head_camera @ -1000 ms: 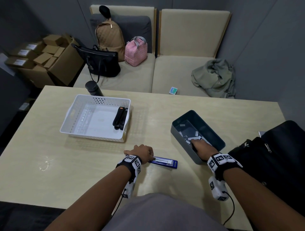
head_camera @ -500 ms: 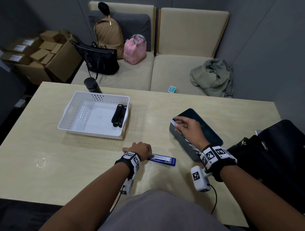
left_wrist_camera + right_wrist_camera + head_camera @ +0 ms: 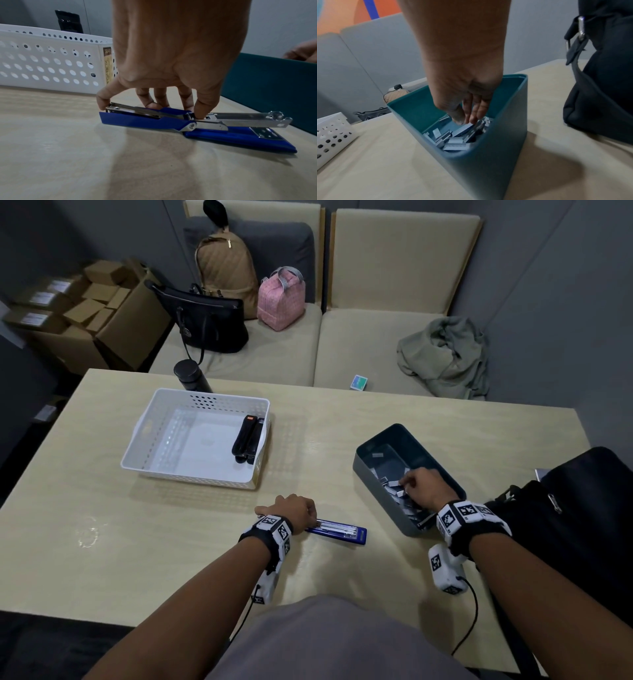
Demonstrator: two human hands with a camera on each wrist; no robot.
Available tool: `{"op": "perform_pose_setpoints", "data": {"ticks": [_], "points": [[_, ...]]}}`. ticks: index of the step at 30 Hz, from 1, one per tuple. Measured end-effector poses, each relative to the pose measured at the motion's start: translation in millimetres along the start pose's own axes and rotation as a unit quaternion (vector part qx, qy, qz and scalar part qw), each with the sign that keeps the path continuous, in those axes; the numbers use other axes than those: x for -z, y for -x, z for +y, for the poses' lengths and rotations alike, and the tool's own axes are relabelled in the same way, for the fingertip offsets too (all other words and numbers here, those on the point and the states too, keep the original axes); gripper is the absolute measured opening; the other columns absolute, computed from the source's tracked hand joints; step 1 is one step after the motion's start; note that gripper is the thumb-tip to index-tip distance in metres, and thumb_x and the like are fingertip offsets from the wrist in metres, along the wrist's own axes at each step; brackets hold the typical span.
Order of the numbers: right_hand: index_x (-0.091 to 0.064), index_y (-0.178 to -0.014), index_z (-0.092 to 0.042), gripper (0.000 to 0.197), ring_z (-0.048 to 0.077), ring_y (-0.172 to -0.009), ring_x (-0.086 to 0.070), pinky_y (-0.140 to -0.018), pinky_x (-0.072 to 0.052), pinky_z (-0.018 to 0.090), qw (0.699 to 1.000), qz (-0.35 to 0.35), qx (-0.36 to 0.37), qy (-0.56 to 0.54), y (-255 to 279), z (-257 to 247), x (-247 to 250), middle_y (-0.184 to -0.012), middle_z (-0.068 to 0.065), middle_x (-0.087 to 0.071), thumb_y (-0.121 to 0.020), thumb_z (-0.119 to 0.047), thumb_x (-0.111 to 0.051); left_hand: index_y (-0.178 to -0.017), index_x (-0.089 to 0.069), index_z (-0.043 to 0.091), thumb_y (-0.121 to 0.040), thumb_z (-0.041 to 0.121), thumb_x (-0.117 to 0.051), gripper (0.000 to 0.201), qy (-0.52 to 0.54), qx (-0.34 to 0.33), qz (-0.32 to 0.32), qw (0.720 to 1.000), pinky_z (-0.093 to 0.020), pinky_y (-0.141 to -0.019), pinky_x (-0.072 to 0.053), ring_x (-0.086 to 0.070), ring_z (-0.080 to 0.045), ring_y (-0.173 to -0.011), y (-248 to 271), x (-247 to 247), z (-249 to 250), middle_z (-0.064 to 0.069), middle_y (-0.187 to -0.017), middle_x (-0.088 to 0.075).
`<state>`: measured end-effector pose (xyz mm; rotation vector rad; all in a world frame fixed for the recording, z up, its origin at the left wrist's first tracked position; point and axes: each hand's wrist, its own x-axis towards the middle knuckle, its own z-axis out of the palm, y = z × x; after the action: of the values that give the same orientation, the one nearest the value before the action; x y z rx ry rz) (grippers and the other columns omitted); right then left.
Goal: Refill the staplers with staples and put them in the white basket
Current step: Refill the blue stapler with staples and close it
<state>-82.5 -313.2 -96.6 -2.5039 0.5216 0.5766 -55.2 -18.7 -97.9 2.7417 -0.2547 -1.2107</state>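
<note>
A blue stapler (image 3: 342, 531) (image 3: 223, 134) lies folded open flat on the table near the front edge, its metal staple channel bare. My left hand (image 3: 291, 508) (image 3: 154, 104) grips its top arm from above, thumb and fingers curled down onto it. My right hand (image 3: 421, 486) (image 3: 465, 119) reaches into the teal bin (image 3: 376, 494) (image 3: 488, 169), fingertips drawn together among loose staple strips (image 3: 394, 491) (image 3: 453, 146); a strip between them cannot be made out. The white basket (image 3: 191, 474) (image 3: 51, 60) stands at the left with two black staplers (image 3: 247, 438) inside.
A black bag (image 3: 582, 525) (image 3: 607, 81) sits on the table right beside the teal bin. A black bottle (image 3: 191, 376) stands behind the basket. Beyond the table is a sofa with several bags and a green garment.
Half a second ago my right hand was lifted above the bin with a pale strip at its fingertips; it is now back down inside the bin. My left hand and the stapler stayed put.
</note>
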Motion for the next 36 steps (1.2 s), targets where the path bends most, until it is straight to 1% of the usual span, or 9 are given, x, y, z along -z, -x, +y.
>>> {"op": "perform_pose_setpoints", "data": {"ticks": [3,7,9,13,19,25,32,34,36], "points": [[-0.07,-0.113,-0.013,0.03,0.033,-0.104,-0.065,-0.09,-0.054,0.043,0.996,0.028,0.044,0.066,-6,-7,-4,-0.118,0.016,-0.067,-0.089,-0.003,-0.056,-0.084,-0.064,0.04,-0.081,0.039,-0.06,0.006,0.001,0.0,-0.002,1.0,-0.055,-0.093,-0.034,-0.048,-0.022,-0.103,-1,0,0,0.008,-0.1,-0.059],[-0.072,-0.102,-0.01,0.027,0.035,-0.095,-0.067,-0.074,-0.055,0.039,0.986,0.015,0.046,0.161,-9,-16,-3,-0.11,0.016,-0.067,-0.078,0.0,-0.067,-0.088,-0.064,0.04,-0.081,0.04,-0.06,0.008,0.002,0.0,-0.004,1.0,-0.052,-0.089,-0.033,-0.047,-0.022,-0.106,-2,-1,-2,0.008,-0.104,-0.058],[-0.072,-0.101,-0.011,0.027,0.035,-0.094,-0.067,-0.073,-0.054,0.037,0.984,0.005,0.049,0.171,-11,-15,-3,-0.109,0.015,-0.065,-0.076,0.0,-0.07,-0.088,-0.064,0.039,-0.082,0.04,-0.06,0.008,0.001,0.001,-0.001,1.0,-0.051,-0.087,-0.032,-0.047,-0.022,-0.106,-2,-1,-1,0.008,-0.105,-0.058],[-0.068,-0.115,-0.017,0.03,0.031,-0.108,-0.06,-0.088,-0.051,0.039,0.987,-0.004,0.092,0.133,-19,-10,-5,-0.123,0.012,-0.056,-0.087,-0.007,-0.063,-0.088,-0.063,0.042,-0.083,0.043,-0.06,0.006,-0.004,0.005,0.003,1.0,-0.052,-0.09,-0.033,-0.047,-0.021,-0.105,-3,-1,0,0.008,-0.106,-0.057],[-0.065,-0.119,-0.015,0.03,0.03,-0.117,-0.053,-0.094,-0.048,0.041,0.974,-0.021,0.165,0.156,-27,-26,-14,-0.123,0.011,-0.059,-0.089,-0.012,-0.061,-0.089,-0.063,0.042,-0.082,0.042,-0.059,0.008,-0.009,0.009,0.003,1.0,-0.053,-0.09,-0.033,-0.048,-0.021,-0.104,-5,-1,0,0.008,-0.104,-0.056],[-0.06,-0.111,-0.011,0.023,0.031,-0.113,-0.054,-0.086,-0.044,0.039,0.966,-0.026,0.159,0.201,-26,-37,-22,-0.118,0.013,-0.06,-0.091,-0.005,-0.049,-0.09,-0.063,0.041,-0.082,0.042,-0.059,0.009,-0.007,0.009,0.002,1.0,-0.055,-0.092,-0.034,-0.048,-0.021,-0.104,-5,0,0,0.007,-0.105,-0.056],[-0.061,-0.113,-0.01,0.028,0.031,-0.115,-0.053,-0.091,-0.044,0.036,0.966,-0.066,0.153,0.196,-27,-22,-23,-0.126,0.013,-0.052,-0.087,-0.001,-0.058,-0.092,-0.065,0.041,-0.081,0.041,-0.059,0.012,0.001,0.007,-0.004,1.0,-0.049,-0.086,-0.034,-0.049,-0.021,-0.102,-6,2,0,0.009,-0.103,-0.056],[-0.063,-0.099,-0.012,0.019,0.03,-0.11,-0.057,-0.088,-0.046,0.036,0.966,-0.077,0.138,0.203,-27,-22,-21,-0.118,0.013,-0.058,-0.085,-0.001,-0.06,-0.092,-0.065,0.041,-0.081,0.041,-0.059,0.012,0.002,0.007,-0.003,1.0,-0.049,-0.086,-0.034,-0.048,-0.021,-0.102,-6,2,0,0.009,-0.102,-0.056],[-0.062,-0.086,-0.016,0.014,0.029,-0.102,-0.062,-0.079,-0.048,0.034,0.971,-0.083,0.117,0.192,-27,-20,-19,-0.105,0.012,-0.064,-0.083,-0.003,-0.061,-0.092,-0.065,0.041,-0.081,0.04,-0.059,0.012,0.0,0.009,-0.003,1.0,-0.049,-0.086,-0.034,-0.048,-0.02,-0.101,-5,2,0,0.009,-0.102,-0.056]]}}
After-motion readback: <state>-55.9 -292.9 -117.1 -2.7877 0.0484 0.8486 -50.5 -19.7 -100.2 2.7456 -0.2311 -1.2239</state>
